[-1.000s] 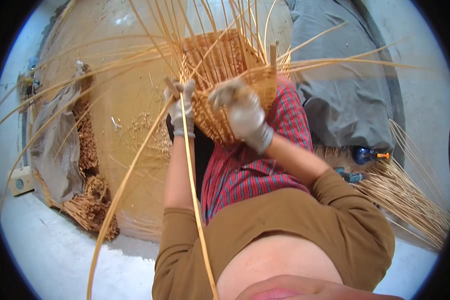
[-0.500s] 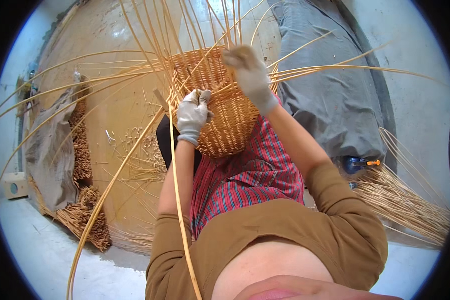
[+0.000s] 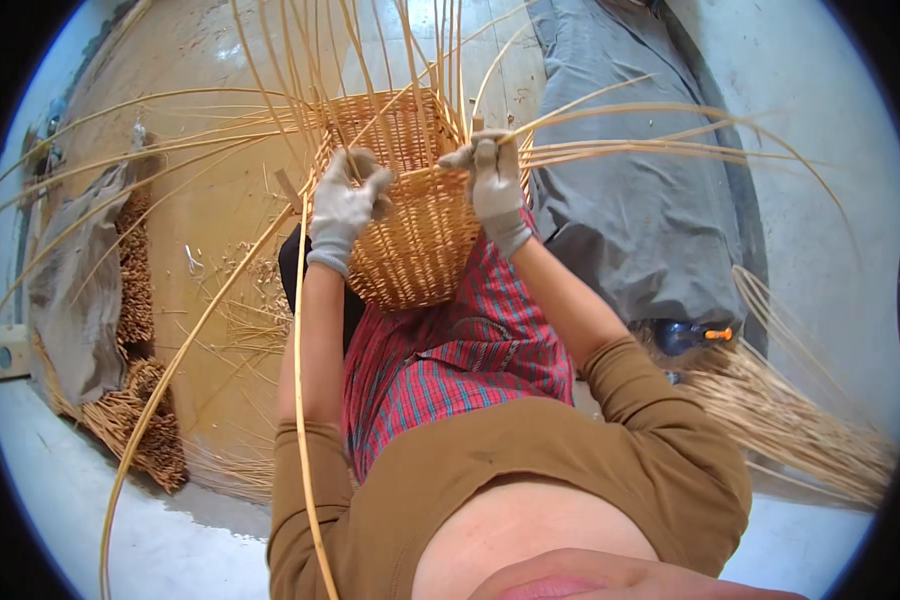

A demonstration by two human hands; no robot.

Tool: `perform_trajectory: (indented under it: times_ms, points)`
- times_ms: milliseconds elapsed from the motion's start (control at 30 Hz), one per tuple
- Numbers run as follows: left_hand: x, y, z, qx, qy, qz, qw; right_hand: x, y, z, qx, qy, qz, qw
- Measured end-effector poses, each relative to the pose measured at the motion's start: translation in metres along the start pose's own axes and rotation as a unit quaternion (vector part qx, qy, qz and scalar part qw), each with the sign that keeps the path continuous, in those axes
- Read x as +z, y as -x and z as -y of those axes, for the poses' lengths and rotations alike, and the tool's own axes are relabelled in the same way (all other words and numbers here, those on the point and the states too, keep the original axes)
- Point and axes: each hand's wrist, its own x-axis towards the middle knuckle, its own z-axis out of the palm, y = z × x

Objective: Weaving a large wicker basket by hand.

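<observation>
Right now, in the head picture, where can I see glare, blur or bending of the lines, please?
Head view: pale glare shows on the tan floor near the top edge; head view: the rod bundle at lower right looks smeared, while the woven basket is fairly sharp; head view: the fisheye lens bends straight edges toward its rim, and the corners are black.

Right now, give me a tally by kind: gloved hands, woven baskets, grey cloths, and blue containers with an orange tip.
Gloved hands: 2
Woven basket: 1
Grey cloths: 2
Blue container with an orange tip: 1
Total: 6
</observation>
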Motion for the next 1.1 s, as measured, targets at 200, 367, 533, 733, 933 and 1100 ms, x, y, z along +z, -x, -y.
perform_trajectory:
  times_ms: [200,367,533,733,933,1100]
  points:
    - [0.024,-0.025,0.008,0.101,-0.229,-0.119,0.961,0.017,0.022,0.013,-0.128,0.078,0.038,0.988]
    - [0.037,0.008,-0.012,0.281,0.013,-0.150,0.948,-0.037,-0.011,0.059,0.035,0.067,-0.133,0.988]
    - [0.063,0.007,-0.005,-0.056,-0.068,0.110,0.990,-0.030,-0.025,0.068,-0.045,0.347,-0.056,0.935]
    - [0.079,0.009,-0.012,-0.025,-0.050,0.039,0.998,0.022,-0.169,0.074,0.085,0.350,0.123,0.925]
    - [0.065,0.008,-0.003,-0.032,-0.087,0.081,0.992,-0.075,-0.074,0.041,-0.182,0.358,-0.122,0.908]
    - [0.077,0.025,-0.010,0.326,-0.192,-0.051,0.924,-0.101,-0.080,0.028,-0.214,0.213,-0.117,0.946]
